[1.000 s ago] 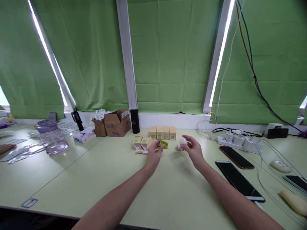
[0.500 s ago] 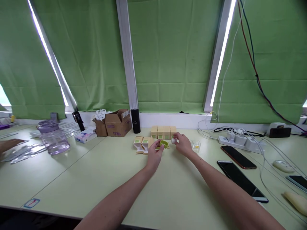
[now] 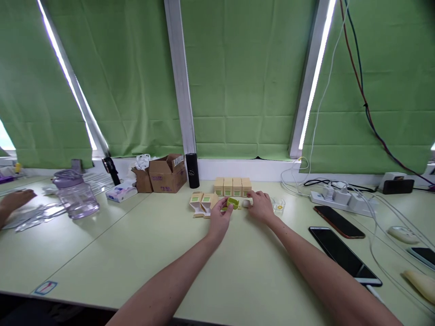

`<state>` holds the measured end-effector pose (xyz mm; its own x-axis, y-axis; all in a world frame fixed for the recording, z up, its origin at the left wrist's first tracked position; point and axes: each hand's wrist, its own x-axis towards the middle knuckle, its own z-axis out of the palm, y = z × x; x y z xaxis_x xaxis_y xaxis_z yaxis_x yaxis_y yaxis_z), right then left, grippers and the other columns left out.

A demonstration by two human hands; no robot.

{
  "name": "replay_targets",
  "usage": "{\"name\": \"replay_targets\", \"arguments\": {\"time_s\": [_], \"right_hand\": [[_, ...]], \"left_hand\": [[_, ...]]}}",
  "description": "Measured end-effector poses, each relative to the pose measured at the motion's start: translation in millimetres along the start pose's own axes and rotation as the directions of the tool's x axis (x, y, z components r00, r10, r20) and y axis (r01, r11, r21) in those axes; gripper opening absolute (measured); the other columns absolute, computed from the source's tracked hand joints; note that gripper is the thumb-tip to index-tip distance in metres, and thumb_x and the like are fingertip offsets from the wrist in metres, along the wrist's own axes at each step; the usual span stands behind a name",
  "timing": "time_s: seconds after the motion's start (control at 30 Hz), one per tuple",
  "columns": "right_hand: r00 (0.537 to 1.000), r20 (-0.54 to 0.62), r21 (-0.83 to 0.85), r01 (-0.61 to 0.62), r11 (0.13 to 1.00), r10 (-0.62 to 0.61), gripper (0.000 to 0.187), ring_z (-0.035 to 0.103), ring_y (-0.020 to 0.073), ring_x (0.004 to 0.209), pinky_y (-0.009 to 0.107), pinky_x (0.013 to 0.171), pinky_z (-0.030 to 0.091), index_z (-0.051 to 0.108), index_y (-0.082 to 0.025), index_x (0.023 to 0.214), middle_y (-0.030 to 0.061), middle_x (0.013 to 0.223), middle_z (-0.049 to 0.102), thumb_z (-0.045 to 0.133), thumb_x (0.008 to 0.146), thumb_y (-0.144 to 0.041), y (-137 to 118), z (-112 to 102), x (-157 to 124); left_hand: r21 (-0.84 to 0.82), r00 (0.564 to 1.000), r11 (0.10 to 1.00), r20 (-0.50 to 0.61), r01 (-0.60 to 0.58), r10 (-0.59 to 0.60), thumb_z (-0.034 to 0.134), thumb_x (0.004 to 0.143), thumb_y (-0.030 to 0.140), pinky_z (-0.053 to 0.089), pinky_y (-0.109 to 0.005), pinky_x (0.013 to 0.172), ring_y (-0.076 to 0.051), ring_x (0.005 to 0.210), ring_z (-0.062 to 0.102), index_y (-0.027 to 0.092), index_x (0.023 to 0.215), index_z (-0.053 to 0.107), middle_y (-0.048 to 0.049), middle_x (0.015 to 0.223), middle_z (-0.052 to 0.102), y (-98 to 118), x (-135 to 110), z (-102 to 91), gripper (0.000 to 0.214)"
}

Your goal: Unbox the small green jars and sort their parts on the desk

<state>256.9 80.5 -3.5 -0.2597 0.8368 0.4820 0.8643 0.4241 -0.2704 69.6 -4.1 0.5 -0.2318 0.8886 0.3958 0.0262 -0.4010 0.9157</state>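
My left hand (image 3: pixel 220 214) pinches a small green open-topped case (image 3: pixel 232 203) just above the table. Two opened small cardboard boxes (image 3: pixel 203 204) with green-framed labels lie beside that hand. My right hand (image 3: pixel 261 206) is low at the tabletop, its thumb and fingers closed around a small white rounded piece (image 3: pixel 246 204). Part of that piece shows at the fingertips; its exact kind is too small to tell. Behind the hands stands a row of several closed cardboard boxes (image 3: pixel 232 187). Right of my right hand sits a clear plastic container (image 3: pixel 278 206) with something yellow in it.
To the left stand a purple water bottle (image 3: pixel 77 197), a tissue pack (image 3: pixel 121 192), an open brown carton (image 3: pixel 168 174) and a black cylinder (image 3: pixel 192 171). Phones (image 3: pixel 345 256), a power strip (image 3: pixel 343 202) and cables occupy the right. Another person's hand (image 3: pixel 16 200) is at far left.
My right hand has lowered the white piece toward the table, and its fingers have shifted. The left hand still holds the green case. At far left the other person's hand has come further into view.
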Motion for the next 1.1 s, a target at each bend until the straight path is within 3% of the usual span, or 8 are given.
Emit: {"name": "replay_targets", "arguments": {"time_s": [0.23, 0.43, 0.8, 1.1], "right_hand": [[0.994, 0.001, -0.039, 0.109, 0.993, -0.109, 0.037, 0.048, 0.0302, 0.128, 0.043, 0.106, 0.027, 0.065, -0.021, 0.116, 0.0094, 0.118, 0.072, 0.067, 0.079, -0.022, 32, -25, -20], [0.983, 0.010, -0.103, 0.185, 0.977, -0.185, 0.029, 0.049, 0.0298, 0.124, 0.043, 0.104, 0.028, 0.068, -0.020, 0.107, 0.0092, 0.113, 0.073, 0.067, 0.079, -0.015, 38, -21, -26], [0.992, -0.042, -0.196, 0.105, 0.975, -0.115, 0.021, 0.043, 0.0320, 0.128, 0.044, 0.105, 0.029, 0.075, -0.022, 0.103, 0.0100, 0.125, 0.068, 0.064, 0.086, -0.019, 35, -11, -9], [0.993, -0.054, -0.175, 0.092, 0.980, -0.103, 0.035, 0.043, 0.0330, 0.126, 0.045, 0.106, 0.027, 0.071, -0.019, 0.116, 0.0115, 0.125, 0.067, 0.064, 0.082, -0.020, 29, -6, -12]], "left_hand": [[-0.001, 0.999, 0.999, -0.005, 0.037, -0.037, 0.077, 0.084, 0.041, 0.058, -0.038, 0.090, -0.026, 0.111, 0.069, 0.018, 0.122, 0.068, -0.0146, 0.124, 0.072, 1, 0, 1.6, 0.046], [0.000, 0.999, 0.999, 0.016, 0.039, -0.039, 0.076, 0.085, 0.041, 0.057, -0.037, 0.091, -0.025, 0.108, 0.071, 0.019, 0.123, 0.067, -0.0135, 0.123, 0.073, 0, -1, 1.0, 0.044], [-0.053, 1.000, 0.998, 0.004, 0.030, -0.030, 0.079, 0.083, 0.039, 0.057, -0.037, 0.090, -0.026, 0.108, 0.071, 0.019, 0.119, 0.069, -0.0137, 0.120, 0.074, 1, -1, 1.3, 0.043], [-0.045, 0.999, 0.998, -0.007, 0.038, -0.038, 0.078, 0.083, 0.036, 0.057, -0.036, 0.090, -0.025, 0.108, 0.071, 0.017, 0.119, 0.068, -0.0132, 0.120, 0.074, 4, -2, 2.3, 0.041]]}}
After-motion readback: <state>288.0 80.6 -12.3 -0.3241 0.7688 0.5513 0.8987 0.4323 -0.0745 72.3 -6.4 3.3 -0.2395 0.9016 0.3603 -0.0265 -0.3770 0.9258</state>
